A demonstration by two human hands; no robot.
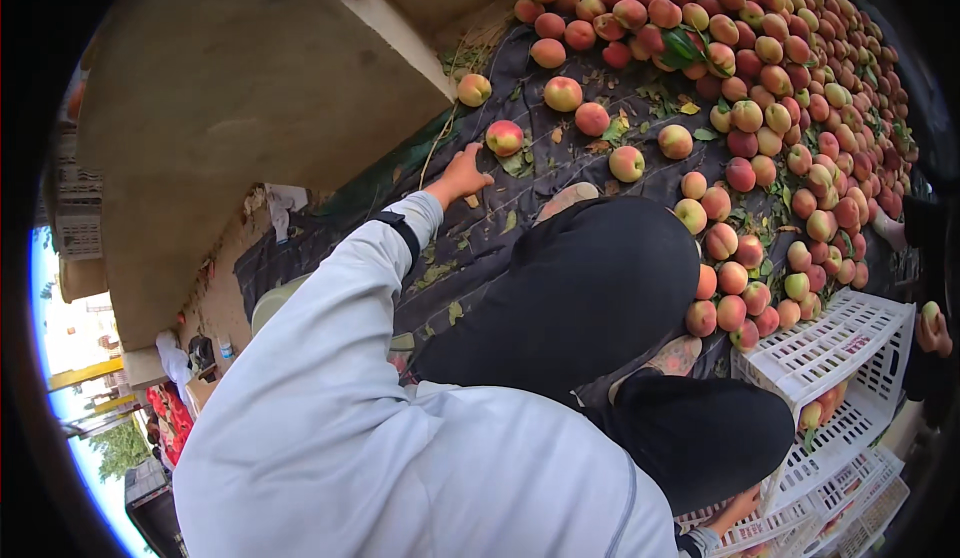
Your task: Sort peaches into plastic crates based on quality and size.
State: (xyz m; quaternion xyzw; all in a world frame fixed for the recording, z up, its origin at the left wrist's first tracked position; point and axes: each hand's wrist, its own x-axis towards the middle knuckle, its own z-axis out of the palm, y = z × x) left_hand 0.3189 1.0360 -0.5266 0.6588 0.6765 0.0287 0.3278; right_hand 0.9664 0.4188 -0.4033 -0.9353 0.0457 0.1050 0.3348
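My left hand reaches out over a dark ground sheet, its fingers apart and nothing in them. Just beyond the fingertips lies a red and yellow peach beside some leaves. More loose peaches, among them a yellowish one and a larger one, are spread farther out. My right hand is low at the right, beside my knee and against white plastic crates; its fingers are partly hidden, so its hold cannot be made out.
A large heap of peaches covers the upper right. At the right, a white slatted crate lies tipped with peaches inside, and more crates are below it. Another person's hand holds a peach at the far right edge. A concrete wall borders the sheet.
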